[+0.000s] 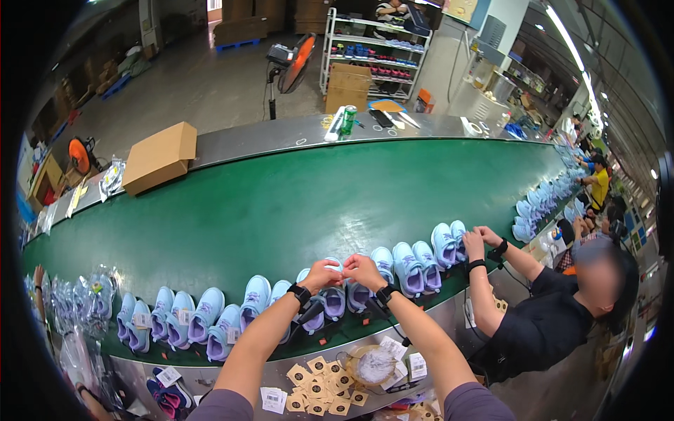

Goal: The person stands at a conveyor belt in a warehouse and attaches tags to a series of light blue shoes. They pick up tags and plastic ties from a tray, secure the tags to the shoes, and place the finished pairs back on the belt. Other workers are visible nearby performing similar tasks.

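Pale blue sneakers with lilac linings (333,304) stand in a long row along the near side of the green conveyor belt (302,189). Over the middle of that row, my left hand (321,275) and my right hand (364,273) meet with fingertips pinched. Whatever is between the fingers is too small to make out. A light blue sneaker (359,297) sits just under my right hand. White tags (185,316) hang from several shoes to the left.
Kraft-coloured square cards (317,384), white labels (273,399) and a plastic-covered roll (375,366) lie on the near metal ledge. To the right, a co-worker (540,309) handles a sneaker (444,244). Bagged shoes (74,298) are at left; a cardboard box (161,158) rests on the far edge.
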Demonstrator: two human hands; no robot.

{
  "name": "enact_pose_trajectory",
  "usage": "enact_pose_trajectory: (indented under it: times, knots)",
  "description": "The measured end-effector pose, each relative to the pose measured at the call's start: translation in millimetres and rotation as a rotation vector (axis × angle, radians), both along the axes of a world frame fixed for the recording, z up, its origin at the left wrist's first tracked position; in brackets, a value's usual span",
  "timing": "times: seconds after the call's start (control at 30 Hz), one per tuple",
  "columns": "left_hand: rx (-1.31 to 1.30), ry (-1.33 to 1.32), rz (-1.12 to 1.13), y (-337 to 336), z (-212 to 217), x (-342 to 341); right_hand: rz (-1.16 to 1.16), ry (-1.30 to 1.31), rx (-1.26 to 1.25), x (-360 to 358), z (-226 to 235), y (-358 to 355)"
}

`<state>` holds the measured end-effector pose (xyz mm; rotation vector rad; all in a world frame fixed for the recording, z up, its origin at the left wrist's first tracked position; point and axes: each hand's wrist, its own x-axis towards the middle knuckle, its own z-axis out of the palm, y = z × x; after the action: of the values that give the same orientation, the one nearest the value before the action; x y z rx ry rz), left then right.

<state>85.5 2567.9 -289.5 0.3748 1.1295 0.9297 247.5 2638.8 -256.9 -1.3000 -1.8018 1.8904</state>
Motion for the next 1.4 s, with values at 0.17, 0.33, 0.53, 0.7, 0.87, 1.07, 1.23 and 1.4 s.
enact_pose_trajectory:
  times: [0.17,0.33,0.53,0.7,0.87,1.07,1.23,1.4]
  knots:
    - [0.081,0.129,0.023,0,-1,11,0.110,-0.049,0.358,7,-14,7]
    - [0.722,1.104,0.110,0,-36,2,0.235,-0.114,0.512,39,17,13]
    - [0.310,0.325,-0.332,-34,90,43,0.258,-0.257,0.364,144,117,-22]
    - [0.555,0.155,-0.480,-75,118,98,-0.027,-0.262,0.257,221,108,-103]
    - [0.652,0.201,-0.507,-112,118,118,-0.302,-0.150,0.326,197,123,-176]
    - [0.614,0.230,-0.274,-150,100,140,-0.285,-0.159,0.827,147,134,-180]
    - [0.632,0.283,-0.129,-158,92,170,-0.142,-0.338,1.048,133,122,-178]
    - [0.798,0.696,-0.273,-152,98,180,-0.433,0.283,0.570,146,135,-185]
